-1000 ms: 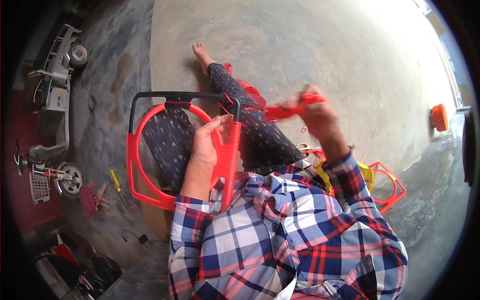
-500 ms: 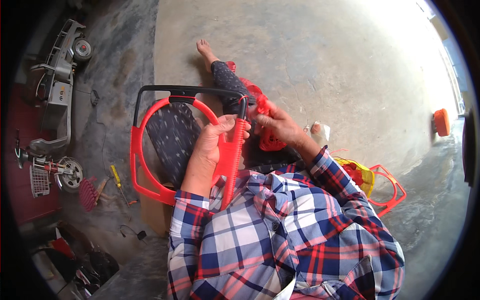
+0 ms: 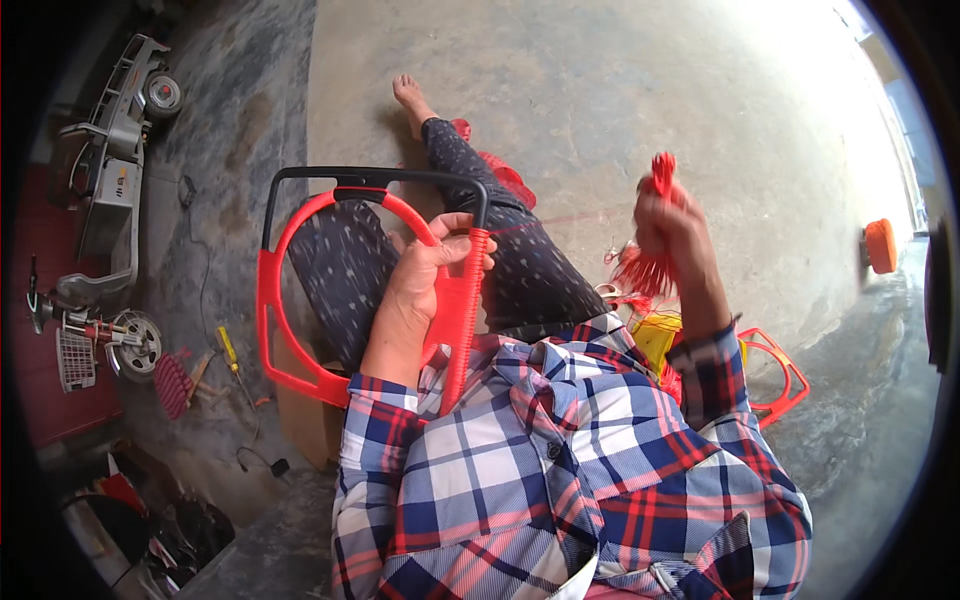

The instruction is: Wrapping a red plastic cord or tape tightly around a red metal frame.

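Note:
A red and black plastic frame (image 3: pixel 268 320) with a round ring inside it stands in front of my chest, left of the middle. Red cord is wound in close turns along its right side bar (image 3: pixel 466 335). My left hand (image 3: pixel 412 285) is wrapped around that bar near its top. Out to the right, my right hand (image 3: pixel 672 225) is raised and closed around a bundle of red cord (image 3: pixel 645 275), whose loops hang below the fist. A thin red strand stretches from the frame's bar toward this hand.
A yellow bag (image 3: pixel 655 340) and another red frame (image 3: pixel 790 380) lie by my right arm. An orange object (image 3: pixel 880 246) sits farther right. On the left floor are a yellow-handled screwdriver (image 3: pixel 229 345), a pink woven piece (image 3: pixel 172 385) and a parked vehicle (image 3: pixel 118 190).
My right hand has moved away from the frame, to the right, carrying the red cord bundle, and the strand now stretches between them. The left hand and frame have barely moved.

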Demonstrator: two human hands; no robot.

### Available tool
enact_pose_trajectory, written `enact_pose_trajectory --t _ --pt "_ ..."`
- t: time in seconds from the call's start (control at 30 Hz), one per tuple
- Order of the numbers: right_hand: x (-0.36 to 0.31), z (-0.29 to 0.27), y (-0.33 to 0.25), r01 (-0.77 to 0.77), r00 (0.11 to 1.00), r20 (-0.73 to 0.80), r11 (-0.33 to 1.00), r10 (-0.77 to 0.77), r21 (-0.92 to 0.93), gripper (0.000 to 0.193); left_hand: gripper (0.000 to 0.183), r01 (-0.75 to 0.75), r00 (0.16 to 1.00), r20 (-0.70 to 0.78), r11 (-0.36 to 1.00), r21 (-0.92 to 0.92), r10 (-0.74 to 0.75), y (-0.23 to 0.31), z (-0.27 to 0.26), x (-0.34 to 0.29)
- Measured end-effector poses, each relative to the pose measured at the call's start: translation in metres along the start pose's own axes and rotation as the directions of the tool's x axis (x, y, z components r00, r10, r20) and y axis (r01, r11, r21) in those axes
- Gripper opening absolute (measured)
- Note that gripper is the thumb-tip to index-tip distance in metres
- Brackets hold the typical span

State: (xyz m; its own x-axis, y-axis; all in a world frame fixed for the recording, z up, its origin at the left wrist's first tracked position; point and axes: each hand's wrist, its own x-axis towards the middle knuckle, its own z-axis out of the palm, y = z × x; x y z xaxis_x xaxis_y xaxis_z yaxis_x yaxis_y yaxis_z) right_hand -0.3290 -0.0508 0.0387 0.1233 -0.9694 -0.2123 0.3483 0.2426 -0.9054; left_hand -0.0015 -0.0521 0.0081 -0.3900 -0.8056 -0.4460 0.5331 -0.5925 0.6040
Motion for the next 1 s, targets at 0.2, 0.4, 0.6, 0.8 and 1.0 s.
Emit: enact_pose_trajectory --t 0.2,0.4,0.6,0.8,1.0 --pt "-0.002 0.011 0.013 0.001 0.993 0.119 0.981 0.023 -0.193 0.031 0.025 0.031 0.999 -0.029 0.998 -0.062 -0.033 0.001 -0.004 -0.004" --pt "0.044 0.083 0.079 0.17 0.811 0.559 0.844 0.174 -0.509 0.035 0.028 0.05 0.999 0.022 0.996 -0.074 -0.049 -0.003 0.001 -0.002" --pt "0.068 0.126 0.042 -0.015 0.91 0.406 0.987 0.079 -0.159 0.033 0.027 0.024 0.998 0.059 0.996 -0.091 -0.019 -0.008 0.009 -0.001" --pt "0.068 0.112 0.025 0.457 0.889 0.27 0.76 -0.37 -0.462 0.023 0.029 0.053 0.998 0.023 0.998 -0.045 -0.052 -0.004 0.009 -0.002" --pt "0.032 0.025 -0.005 0.368 0.882 0.472 0.608 0.012 -0.703 0.028 0.026 0.016 1.0 0.008 0.997 -0.081 -0.015 0.002 0.004 -0.005"
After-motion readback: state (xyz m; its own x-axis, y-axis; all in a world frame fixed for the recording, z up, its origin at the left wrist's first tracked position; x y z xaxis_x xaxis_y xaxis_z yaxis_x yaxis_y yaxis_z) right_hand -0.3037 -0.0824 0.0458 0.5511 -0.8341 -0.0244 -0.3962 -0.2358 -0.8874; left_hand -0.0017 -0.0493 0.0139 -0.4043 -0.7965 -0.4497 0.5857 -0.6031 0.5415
